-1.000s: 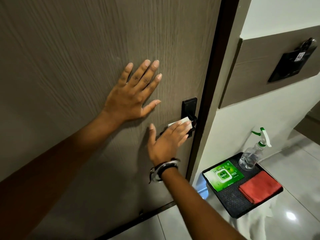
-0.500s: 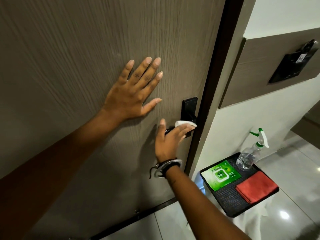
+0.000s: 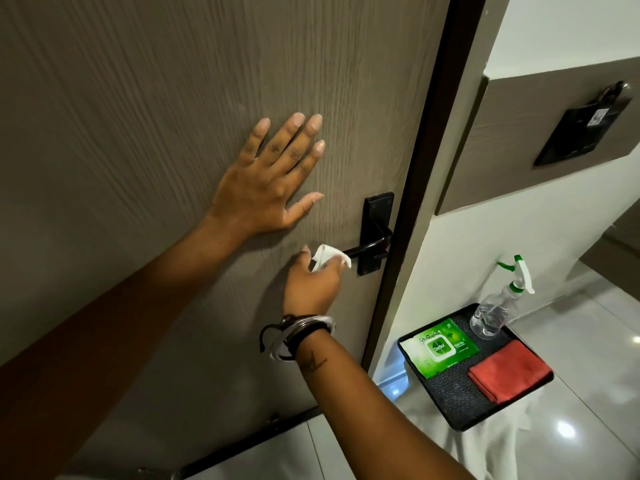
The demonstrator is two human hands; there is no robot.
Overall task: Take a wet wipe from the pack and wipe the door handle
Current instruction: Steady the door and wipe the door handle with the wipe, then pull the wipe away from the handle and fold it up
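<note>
A black lever door handle (image 3: 367,248) on a black backplate sits at the right edge of the brown wooden door (image 3: 173,133). My right hand (image 3: 313,285) holds a white wet wipe (image 3: 325,256) wrapped over the lever's free left end. My left hand (image 3: 273,178) lies flat on the door, fingers spread, up and left of the handle. The green wet wipe pack (image 3: 440,346) lies on a black tray (image 3: 450,407) low on the right.
On the tray stand a clear spray bottle (image 3: 495,313) and a folded red cloth (image 3: 509,370). White fabric hangs below the tray. A dark door frame (image 3: 426,168) runs beside the handle. A black wall panel (image 3: 585,133) hangs at upper right. The floor is glossy tile.
My right hand has slid the wipe leftward along the lever, from the backplate end to the free tip. My left hand has stayed flat on the door.
</note>
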